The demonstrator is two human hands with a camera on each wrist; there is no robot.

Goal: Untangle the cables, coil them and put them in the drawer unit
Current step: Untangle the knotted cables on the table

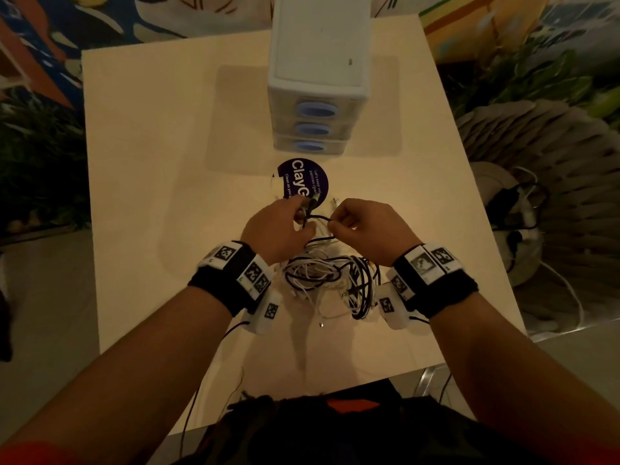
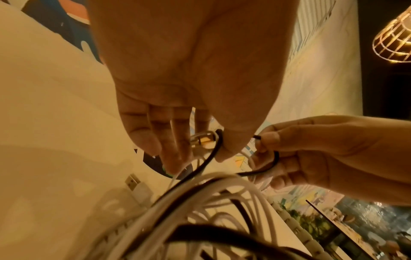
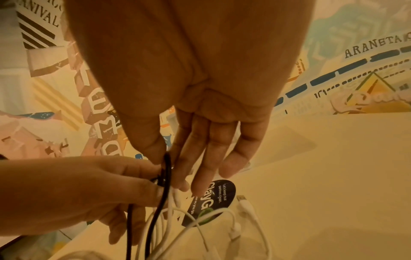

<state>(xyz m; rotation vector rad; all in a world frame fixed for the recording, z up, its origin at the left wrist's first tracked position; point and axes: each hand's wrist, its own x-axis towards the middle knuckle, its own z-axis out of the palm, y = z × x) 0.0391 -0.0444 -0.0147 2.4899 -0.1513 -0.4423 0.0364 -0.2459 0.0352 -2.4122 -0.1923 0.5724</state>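
A tangle of black and white cables (image 1: pixel 328 280) lies on the table just below my wrists. Both hands hover above its far side. My left hand (image 1: pixel 300 213) pinches the plug end of a black cable (image 1: pixel 315 218); the left wrist view shows a metal plug (image 2: pixel 201 140) held between its thumb and fingers (image 2: pixel 175 158). My right hand (image 1: pixel 335 224) pinches the same black cable (image 3: pixel 165 176) between thumb and forefinger, its other fingers (image 3: pixel 206 167) loosely extended. The white drawer unit (image 1: pixel 318 78), with three blue handles, stands shut at the table's far side.
A round purple sticker (image 1: pixel 302 179) lies between the hands and the drawer unit. A white USB plug (image 3: pixel 242 200) rests beside the sticker. The cream table (image 1: pixel 141 196) ends close to my body. More cables and a power strip (image 1: pixel 523 213) lie on the floor to the right.
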